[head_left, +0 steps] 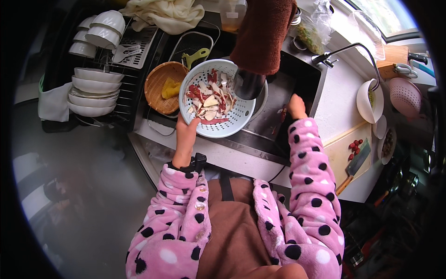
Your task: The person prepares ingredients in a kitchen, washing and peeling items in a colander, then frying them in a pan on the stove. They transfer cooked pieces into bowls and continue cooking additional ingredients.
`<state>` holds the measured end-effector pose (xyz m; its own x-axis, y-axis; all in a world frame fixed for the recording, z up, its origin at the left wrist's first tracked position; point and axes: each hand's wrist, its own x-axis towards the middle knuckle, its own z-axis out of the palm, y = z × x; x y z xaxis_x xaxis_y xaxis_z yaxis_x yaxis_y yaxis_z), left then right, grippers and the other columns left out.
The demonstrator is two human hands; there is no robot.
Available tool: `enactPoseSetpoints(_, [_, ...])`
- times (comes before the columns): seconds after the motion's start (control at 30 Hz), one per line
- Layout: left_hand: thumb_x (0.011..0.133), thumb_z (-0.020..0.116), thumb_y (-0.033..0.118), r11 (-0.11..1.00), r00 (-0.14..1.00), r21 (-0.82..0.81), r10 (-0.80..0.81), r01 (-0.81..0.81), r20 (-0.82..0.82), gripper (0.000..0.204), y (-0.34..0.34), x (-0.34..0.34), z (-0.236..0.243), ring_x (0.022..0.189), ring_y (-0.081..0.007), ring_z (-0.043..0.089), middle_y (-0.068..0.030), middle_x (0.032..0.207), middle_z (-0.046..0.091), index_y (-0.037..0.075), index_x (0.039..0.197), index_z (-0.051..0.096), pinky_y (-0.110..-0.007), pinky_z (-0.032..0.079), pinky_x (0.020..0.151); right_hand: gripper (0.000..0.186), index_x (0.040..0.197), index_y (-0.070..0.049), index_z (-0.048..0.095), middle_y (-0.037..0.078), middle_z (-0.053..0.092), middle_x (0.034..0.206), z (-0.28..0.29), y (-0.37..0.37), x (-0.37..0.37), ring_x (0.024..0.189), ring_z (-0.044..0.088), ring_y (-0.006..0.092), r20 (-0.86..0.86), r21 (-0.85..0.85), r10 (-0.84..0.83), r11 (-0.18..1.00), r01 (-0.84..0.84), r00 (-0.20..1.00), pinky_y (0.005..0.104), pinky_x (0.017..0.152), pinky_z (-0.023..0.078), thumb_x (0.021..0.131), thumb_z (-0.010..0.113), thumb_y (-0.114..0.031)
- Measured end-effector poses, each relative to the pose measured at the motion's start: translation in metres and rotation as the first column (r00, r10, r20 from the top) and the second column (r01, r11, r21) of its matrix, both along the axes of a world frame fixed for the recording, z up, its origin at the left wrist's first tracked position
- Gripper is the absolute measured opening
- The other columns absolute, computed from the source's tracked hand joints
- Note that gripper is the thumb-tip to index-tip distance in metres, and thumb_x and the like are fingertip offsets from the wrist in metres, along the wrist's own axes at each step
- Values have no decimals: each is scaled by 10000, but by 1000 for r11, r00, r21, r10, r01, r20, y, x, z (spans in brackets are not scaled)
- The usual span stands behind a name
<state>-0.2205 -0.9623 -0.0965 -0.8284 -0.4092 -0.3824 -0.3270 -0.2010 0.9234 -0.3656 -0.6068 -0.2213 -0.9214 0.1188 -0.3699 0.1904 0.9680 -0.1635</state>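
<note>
Pale-blue colander (241, 109) has left hand (185, 136) closed on its eight o'clock rim; right hand (296, 106), toward three o'clock, is curled, its hold I cannot tell

White kitchen countertop (343, 88), pale cutting board (338, 153), white bowl (364, 106) near it

White bowls (96, 87) on black rack (124, 110).

From my remote post, I see daylight (392, 15) enter through a window (382, 10) at far right, beyond a white bench (341, 95), while pale reflections mark the glossy grey floor (90, 179) at left.
</note>
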Motion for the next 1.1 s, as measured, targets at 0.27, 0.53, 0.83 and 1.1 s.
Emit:
enactPoseSetpoints(0.27, [739, 557, -14, 1000, 998, -18, 4, -3, 61, 488, 0, 15, 5, 1017, -168, 536, -113, 1150, 547, -45, 1208, 427, -270, 419, 876, 245, 976, 48, 519, 239, 610, 948, -105, -31, 34, 802, 653, 322, -1, 162, -336, 930, 331, 942, 382, 694, 545, 796, 554, -114])
enactPoseSetpoints(0.53, [761, 541, -31, 1000, 999, 9, -1, 1, 49, 470, 4, 20, -1, 1000, -162, 554, -113, 1142, 560, -42, 1218, 436, -262, 438, 847, 176, 949, 12, 508, 177, 632, 813, -127, -28, 37, 729, 662, 280, -129, 256, -225, 933, 252, 966, 349, 636, 551, 799, 542, -73])
enactPoseSetpoints(0.83, [731, 538, -26, 999, 1000, -32, -10, 9, -10, 482, 6, 12, -5, 1022, -186, 536, -131, 1143, 546, -52, 1198, 425, -276, 416, 881, 289, 962, 23, 567, 185, 645, 862, 11, -28, -15, 769, 653, 287, 29, -518, -498, 734, 439, 866, 353, 650, 536, 691, 629, -57])
enactPoseSetpoints(1.1, [739, 542, -5, 999, 1000, -26, -27, 27, -9, 479, 27, -3, -16, 1007, -179, 535, -118, 1125, 545, -44, 1202, 423, -279, 417, 871, 401, 1155, 35, 518, 135, 627, 977, 119, -65, 11, 848, 624, 164, 41, -992, -200, 110, 64, 979, 272, 679, 540, 794, 668, -53])
